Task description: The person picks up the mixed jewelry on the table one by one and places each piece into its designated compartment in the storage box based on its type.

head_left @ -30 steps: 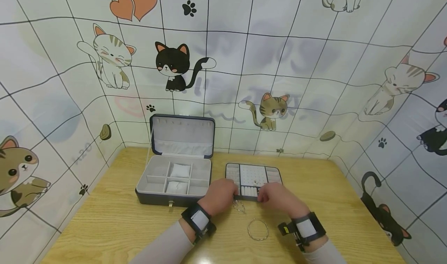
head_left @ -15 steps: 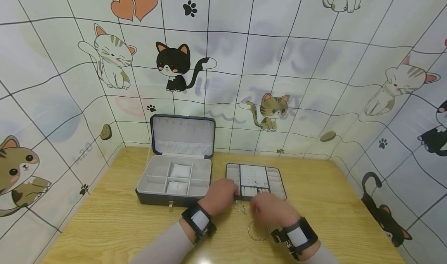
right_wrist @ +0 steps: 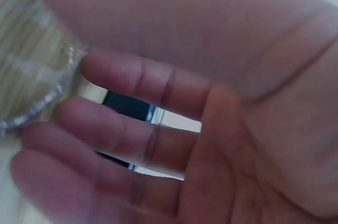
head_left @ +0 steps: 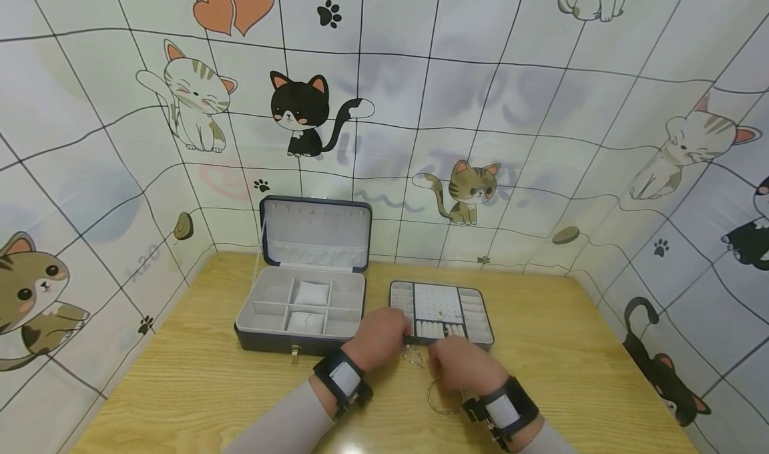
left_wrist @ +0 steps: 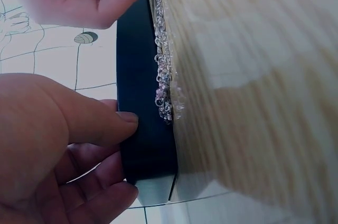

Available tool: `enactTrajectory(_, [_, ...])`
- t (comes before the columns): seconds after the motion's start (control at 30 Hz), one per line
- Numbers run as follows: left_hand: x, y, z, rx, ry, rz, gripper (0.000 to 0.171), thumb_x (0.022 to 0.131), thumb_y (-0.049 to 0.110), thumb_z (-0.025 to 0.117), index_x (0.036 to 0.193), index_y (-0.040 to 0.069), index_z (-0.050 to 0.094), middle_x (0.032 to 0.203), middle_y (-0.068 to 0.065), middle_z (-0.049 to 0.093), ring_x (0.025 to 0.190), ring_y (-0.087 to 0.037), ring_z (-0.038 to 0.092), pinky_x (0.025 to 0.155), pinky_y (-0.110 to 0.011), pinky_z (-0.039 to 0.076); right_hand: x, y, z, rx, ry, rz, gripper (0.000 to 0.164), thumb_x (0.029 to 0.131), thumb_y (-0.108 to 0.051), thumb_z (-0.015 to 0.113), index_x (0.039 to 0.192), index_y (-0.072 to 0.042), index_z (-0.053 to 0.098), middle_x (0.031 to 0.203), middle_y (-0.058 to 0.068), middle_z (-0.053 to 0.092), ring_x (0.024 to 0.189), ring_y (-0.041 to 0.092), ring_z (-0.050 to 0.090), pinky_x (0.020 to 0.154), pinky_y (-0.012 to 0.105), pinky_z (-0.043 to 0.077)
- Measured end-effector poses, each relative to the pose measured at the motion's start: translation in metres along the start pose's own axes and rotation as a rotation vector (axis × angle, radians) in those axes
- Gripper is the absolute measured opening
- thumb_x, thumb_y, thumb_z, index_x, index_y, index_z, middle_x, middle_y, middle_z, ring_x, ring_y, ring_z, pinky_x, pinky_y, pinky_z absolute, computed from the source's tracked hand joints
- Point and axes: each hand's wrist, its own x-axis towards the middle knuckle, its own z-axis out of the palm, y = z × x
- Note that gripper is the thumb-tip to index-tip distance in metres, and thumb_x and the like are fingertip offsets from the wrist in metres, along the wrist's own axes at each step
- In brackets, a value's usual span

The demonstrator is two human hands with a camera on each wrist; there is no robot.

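My left hand grips the near left corner of a shallow navy jewelry tray. In the left wrist view its thumb lies on the tray's dark side, the fingers round the corner. Along that side, on the table, lies a silvery chain bracelet with pale stones. My right hand hovers in front of the tray, over the far part of a thin bangle. In the right wrist view its fingers are loosely bent and hold nothing; the bangle shows beyond the fingertips.
A navy jewelry box stands left of the tray, lid raised, with two white cushions in its compartments. The wooden table meets a cat-printed wall covering at the back and sides. Small jewelry pieces sit in the tray.
My right hand has drawn back from the tray's near right part toward me and slightly left, to above the bangle. The left hand keeps its hold on the tray corner.
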Motion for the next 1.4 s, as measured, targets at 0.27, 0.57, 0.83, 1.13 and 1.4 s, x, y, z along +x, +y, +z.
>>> enactTrajectory(0.27, [0.003, 0.000, 0.000, -0.003, -0.006, -0.008, 0.014, 0.091, 0.014, 0.073, 0.086, 0.025, 0.080, 0.080, 0.008, 0.070, 0.070, -0.010, 0.060, 0.058, -0.026, 0.047, 0.000, -0.001, 0.001, -0.059, 0.108, -0.051, 0.028, 0.072, 0.013, 0.073, 0.067, -0.014, 0.068, 0.067, -0.006, 0.059, 0.062, 0.011, 0.050, 0.056, 0.026, 0.045])
enactTrajectory(0.57, [0.001, 0.000, 0.002, -0.011, -0.024, -0.007, 0.015, 0.091, 0.011, 0.072, 0.086, 0.023, 0.080, 0.080, 0.008, 0.070, 0.069, -0.009, 0.058, 0.058, -0.026, 0.045, 0.002, 0.000, 0.005, -0.059, 0.103, -0.035, 0.033, 0.071, 0.015, 0.067, 0.061, -0.015, 0.059, 0.060, -0.006, 0.049, 0.055, 0.009, 0.045, 0.049, 0.024, 0.038])
enactTrajectory(0.83, [0.001, 0.000, 0.000, -0.024, -0.026, -0.010, 0.014, 0.091, 0.012, 0.072, 0.088, 0.023, 0.081, 0.082, 0.008, 0.071, 0.071, -0.009, 0.060, 0.060, -0.025, 0.047, 0.006, 0.006, 0.008, -0.034, 0.081, -0.020, 0.029, 0.074, 0.013, 0.069, 0.068, -0.015, 0.064, 0.065, -0.006, 0.054, 0.058, 0.010, 0.048, 0.052, 0.025, 0.041])
enactTrajectory(1.13, [0.002, -0.001, 0.003, -0.022, -0.022, -0.014, 0.014, 0.091, 0.013, 0.073, 0.088, 0.024, 0.080, 0.082, 0.008, 0.071, 0.070, -0.010, 0.061, 0.060, -0.025, 0.047, 0.006, 0.008, 0.002, 0.039, 0.037, 0.006, 0.029, 0.073, 0.010, 0.073, 0.068, -0.016, 0.061, 0.067, -0.005, 0.056, 0.062, 0.012, 0.052, 0.054, 0.027, 0.042])
enactTrajectory(1.4, [0.002, -0.002, 0.005, -0.019, -0.018, -0.011, 0.012, 0.090, 0.013, 0.075, 0.087, 0.024, 0.080, 0.080, 0.008, 0.070, 0.070, -0.010, 0.061, 0.059, -0.025, 0.047, 0.006, 0.016, -0.005, 0.140, 0.030, 0.063, 0.026, 0.070, 0.007, 0.077, 0.076, -0.016, 0.067, 0.076, -0.003, 0.063, 0.069, 0.017, 0.058, 0.060, 0.032, 0.050])
